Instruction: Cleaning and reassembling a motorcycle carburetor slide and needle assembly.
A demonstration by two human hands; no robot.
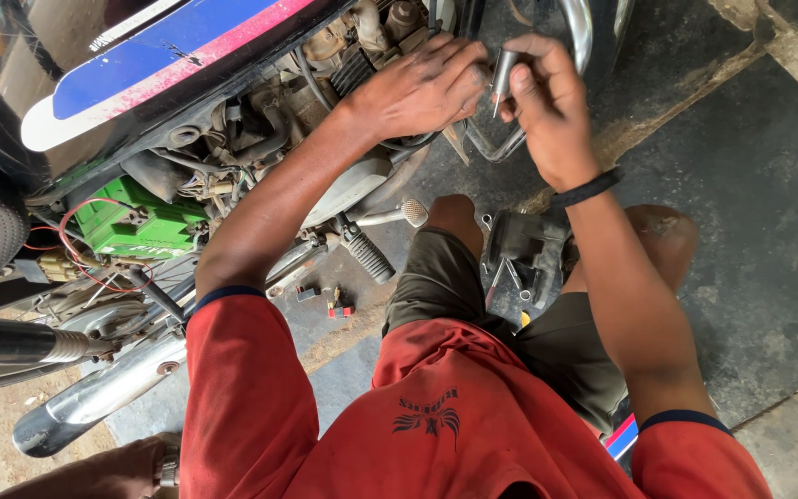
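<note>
We crouch beside the motorcycle engine (325,83), both hands raised in front of us at its side. Our right hand (551,106) has its fingers curled tight around a short silver metal socket tube (502,79), whose long axis stands nearly upright, tilted slightly toward the curved chrome crash guard bar (584,32). Our left hand (422,88) lies just left of the tube, fingers bent and closed against its side, touching it; whether they truly grip it we cannot tell. The right hand is the nearer holder. Below, between our knees, a dark metal part (524,259) lies on the concrete floor (759,185), and a green battery (131,222) sits under the seat.
</note>
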